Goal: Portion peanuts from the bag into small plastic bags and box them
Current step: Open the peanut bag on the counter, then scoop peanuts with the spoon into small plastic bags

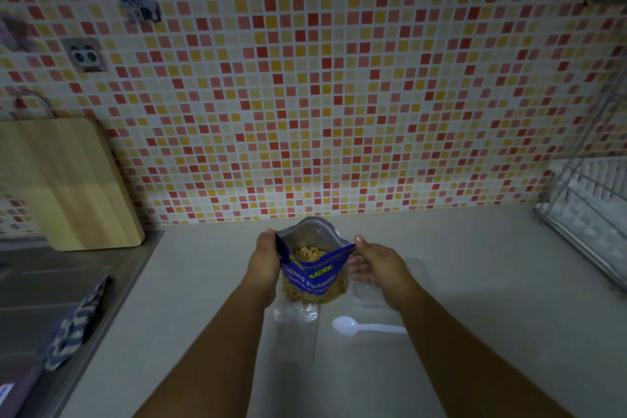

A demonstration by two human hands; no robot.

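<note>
Peanut bag [314,268] stands upright on the counter [475,282] near the tiled wall, mouth pulled wide; left hand [266,260] and right hand [375,265] each pinch a side of the rim, fingers closed on the film. Clear small plastic bags [295,314], a lidded box [369,295] and a white spoon [359,326] lie just beside it. Risk, by my reading: an uneven tug tips the bag, spilling peanuts [308,253].

Wooden cutting board [73,180] leaning on mosaic tiled wall [339,78], striped cloth [76,319] at sink edge, wire dish rack [590,210] at right
</note>
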